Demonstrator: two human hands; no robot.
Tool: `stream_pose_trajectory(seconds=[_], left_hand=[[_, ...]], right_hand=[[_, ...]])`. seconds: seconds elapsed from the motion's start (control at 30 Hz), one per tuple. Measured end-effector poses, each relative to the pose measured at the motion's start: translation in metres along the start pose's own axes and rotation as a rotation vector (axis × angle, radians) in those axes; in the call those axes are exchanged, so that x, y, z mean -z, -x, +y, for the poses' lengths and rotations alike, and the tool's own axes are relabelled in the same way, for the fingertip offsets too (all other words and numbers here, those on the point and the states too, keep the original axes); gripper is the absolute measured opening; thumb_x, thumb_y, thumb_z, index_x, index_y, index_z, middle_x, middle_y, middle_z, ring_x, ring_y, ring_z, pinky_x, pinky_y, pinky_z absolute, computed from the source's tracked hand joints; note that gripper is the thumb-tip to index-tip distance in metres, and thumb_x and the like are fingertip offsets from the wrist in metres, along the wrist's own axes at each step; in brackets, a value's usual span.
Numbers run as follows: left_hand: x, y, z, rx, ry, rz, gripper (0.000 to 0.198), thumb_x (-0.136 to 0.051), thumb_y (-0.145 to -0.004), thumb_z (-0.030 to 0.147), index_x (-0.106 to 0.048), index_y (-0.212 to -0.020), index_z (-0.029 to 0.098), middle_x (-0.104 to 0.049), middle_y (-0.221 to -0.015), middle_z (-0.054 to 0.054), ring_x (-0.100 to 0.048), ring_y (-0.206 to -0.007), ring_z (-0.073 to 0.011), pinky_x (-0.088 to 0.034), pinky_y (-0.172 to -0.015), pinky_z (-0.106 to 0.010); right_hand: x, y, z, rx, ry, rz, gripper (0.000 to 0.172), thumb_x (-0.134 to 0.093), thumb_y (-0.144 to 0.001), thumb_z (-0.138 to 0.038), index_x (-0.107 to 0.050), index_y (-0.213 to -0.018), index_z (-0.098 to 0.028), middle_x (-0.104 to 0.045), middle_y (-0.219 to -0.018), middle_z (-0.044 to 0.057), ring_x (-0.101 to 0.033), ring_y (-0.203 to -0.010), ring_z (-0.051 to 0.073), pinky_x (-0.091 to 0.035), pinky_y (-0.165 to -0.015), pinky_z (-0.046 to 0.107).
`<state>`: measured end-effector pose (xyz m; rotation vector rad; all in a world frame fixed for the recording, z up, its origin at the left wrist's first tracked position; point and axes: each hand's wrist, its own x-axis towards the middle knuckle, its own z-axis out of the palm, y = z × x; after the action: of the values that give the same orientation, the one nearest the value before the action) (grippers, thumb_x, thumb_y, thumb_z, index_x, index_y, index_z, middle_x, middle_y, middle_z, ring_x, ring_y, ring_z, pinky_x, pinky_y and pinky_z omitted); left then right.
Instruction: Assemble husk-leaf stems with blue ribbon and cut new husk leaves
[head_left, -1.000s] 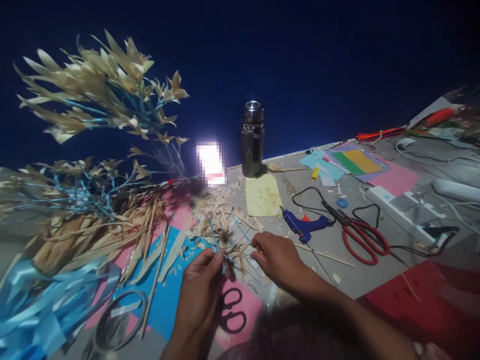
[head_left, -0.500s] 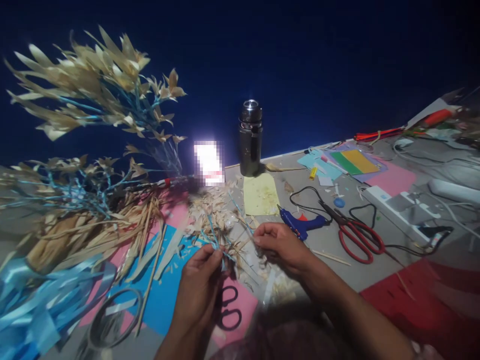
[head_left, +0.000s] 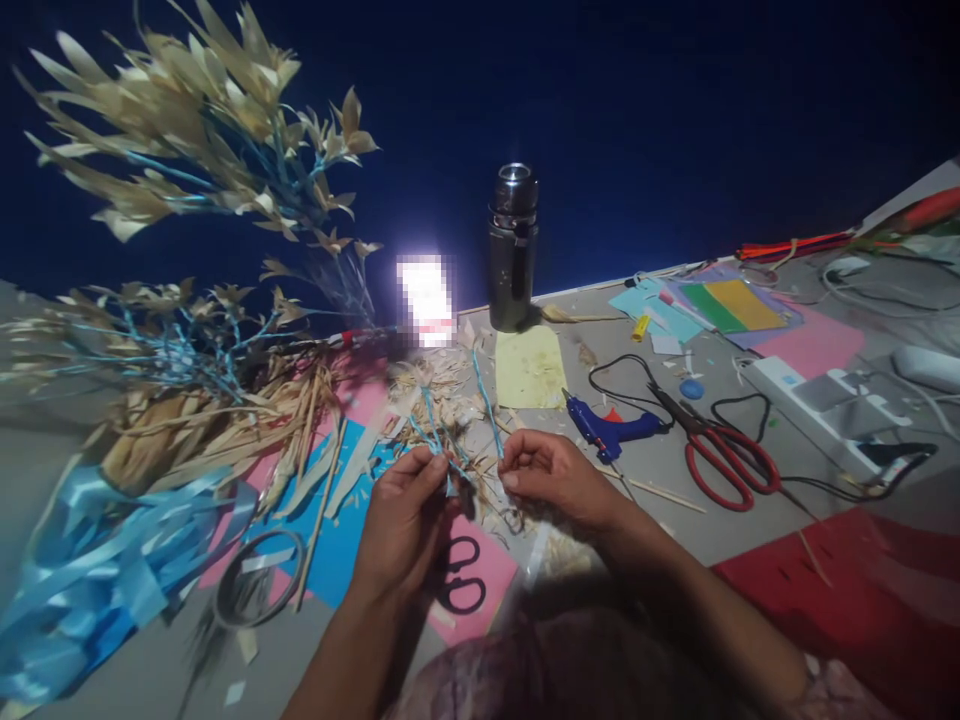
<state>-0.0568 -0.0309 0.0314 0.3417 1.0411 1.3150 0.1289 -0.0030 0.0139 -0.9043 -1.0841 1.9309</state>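
Note:
My left hand [head_left: 405, 520] pinches a small bundle of thin blue-wrapped stems [head_left: 435, 440] that stick up from its fingertips over a pile of pale leaf scraps [head_left: 442, 400]. My right hand [head_left: 551, 478] is closed in a pinch on a single blue stem [head_left: 486, 400] that rises up and to the left. The two hands are a short gap apart. Black scissors [head_left: 459, 578] lie on pink paper just below my left hand.
Dried-leaf branches on blue stems [head_left: 195, 130] rise at left, above blue ribbon [head_left: 90, 570] and a tape roll [head_left: 259, 590]. A steel flask [head_left: 514, 250], yellow paper [head_left: 529, 366], blue glue gun [head_left: 611, 430], red scissors [head_left: 724, 462], power strip [head_left: 821, 392] and red sheet [head_left: 847, 590] lie right.
My right hand picked a blue stem off the table and lifted it, drawing nearer to my left hand. The view shifted slightly.

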Motion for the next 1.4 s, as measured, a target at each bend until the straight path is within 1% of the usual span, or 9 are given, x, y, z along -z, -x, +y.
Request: stream_pose_trajectory(seconds=[0.2, 0.37, 0.47, 0.57, 0.7, 0.8, 1.03, 1.2, 1.4], left_hand=[[0.004, -0.001, -0.01, -0.024, -0.058, 0.016, 0.031, -0.091, -0.068, 0.027, -0.063, -0.076, 0.017, -0.067, -0.066, 0.002, -0.061, -0.057, -0.0119, -0.049, -0.054, -0.021], [0.006, 0.002, -0.018, -0.075, -0.149, 0.07, 0.036, -0.093, -0.064, 0.034, -0.063, -0.077, 0.018, -0.068, -0.066, 0.001, -0.06, -0.056, -0.012, -0.05, -0.056, -0.023], [0.006, 0.002, -0.021, -0.092, -0.185, 0.073, 0.033, -0.091, -0.067, 0.035, -0.066, -0.078, 0.017, -0.066, -0.066, 0.002, -0.06, -0.057, -0.0119, -0.049, -0.057, -0.022], [0.005, 0.001, -0.019, -0.098, -0.187, 0.079, 0.034, -0.092, -0.064, 0.033, -0.07, -0.084, 0.016, -0.066, -0.067, 0.002, -0.061, -0.059, -0.0123, -0.049, -0.057, -0.023], [0.005, 0.0, -0.013, -0.119, -0.145, 0.111, 0.053, -0.095, -0.058, 0.03, -0.072, -0.104, 0.017, -0.066, -0.069, 0.003, -0.06, -0.06, -0.0118, -0.05, -0.058, -0.022], [0.008, 0.001, -0.01, -0.121, -0.092, 0.191, 0.047, -0.096, -0.057, 0.035, -0.071, -0.092, 0.017, -0.068, -0.066, 0.001, -0.061, -0.06, -0.0122, -0.049, -0.057, -0.021], [0.009, 0.004, -0.011, -0.098, 0.078, 0.092, 0.031, -0.091, -0.068, 0.028, -0.067, -0.084, 0.02, -0.068, -0.074, 0.002, -0.06, -0.061, -0.0104, -0.049, -0.059, -0.021], [0.009, 0.003, -0.014, -0.106, 0.008, 0.087, 0.029, -0.091, -0.067, 0.028, -0.067, -0.081, 0.018, -0.071, -0.073, 0.001, -0.062, -0.062, -0.0119, -0.051, -0.06, -0.022], [0.007, 0.007, -0.011, -0.172, -0.139, 0.221, 0.036, -0.093, -0.061, 0.03, -0.067, -0.084, 0.019, -0.069, -0.066, 0.001, -0.061, -0.057, -0.014, -0.05, -0.053, -0.024]], right_hand=[[-0.007, 0.001, 0.011, 0.047, 0.16, 0.0, 0.017, -0.072, -0.08, -0.029, -0.06, -0.084, -0.019, -0.055, -0.066, -0.004, -0.05, -0.056, 0.011, -0.04, -0.053, 0.022], [-0.014, 0.0, 0.015, 0.178, 0.504, 0.107, 0.005, -0.064, -0.082, -0.021, -0.061, -0.08, -0.018, -0.054, -0.066, -0.004, -0.046, -0.059, 0.011, -0.035, -0.055, 0.023], [-0.017, 0.0, 0.016, 0.206, 0.585, 0.141, 0.005, -0.064, -0.081, -0.021, -0.061, -0.079, -0.018, -0.056, -0.065, -0.004, -0.046, -0.058, 0.011, -0.036, -0.057, 0.024], [-0.018, 0.0, 0.019, 0.235, 0.55, 0.174, 0.006, -0.063, -0.081, -0.023, -0.06, -0.08, -0.018, -0.057, -0.066, -0.003, -0.049, -0.059, 0.012, -0.038, -0.057, 0.024], [-0.015, -0.003, 0.022, 0.187, 0.391, 0.3, 0.011, -0.062, -0.083, -0.029, -0.058, -0.083, -0.019, -0.047, -0.061, -0.007, -0.041, -0.053, 0.011, -0.032, -0.05, 0.022], [-0.011, -0.007, 0.023, 0.121, 0.346, 0.302, 0.013, -0.064, -0.082, -0.03, -0.058, -0.081, -0.019, -0.045, -0.062, -0.007, -0.038, -0.054, 0.01, -0.03, -0.05, 0.022], [-0.01, -0.011, 0.021, 0.166, 0.365, 0.325, 0.01, -0.066, -0.077, -0.026, -0.06, -0.078, -0.018, -0.051, -0.072, -0.002, -0.043, -0.061, 0.011, -0.033, -0.054, 0.022], [-0.009, -0.007, 0.021, 0.071, 0.183, 0.177, 0.022, -0.071, -0.078, -0.036, -0.058, -0.08, -0.019, -0.046, -0.059, -0.006, -0.041, -0.053, 0.011, -0.032, -0.049, 0.022], [-0.013, 0.002, 0.02, -0.002, 0.201, 0.054, 0.019, -0.07, -0.081, -0.033, -0.06, -0.082, -0.018, -0.045, -0.056, -0.007, -0.037, -0.05, 0.009, -0.027, -0.048, 0.022]])
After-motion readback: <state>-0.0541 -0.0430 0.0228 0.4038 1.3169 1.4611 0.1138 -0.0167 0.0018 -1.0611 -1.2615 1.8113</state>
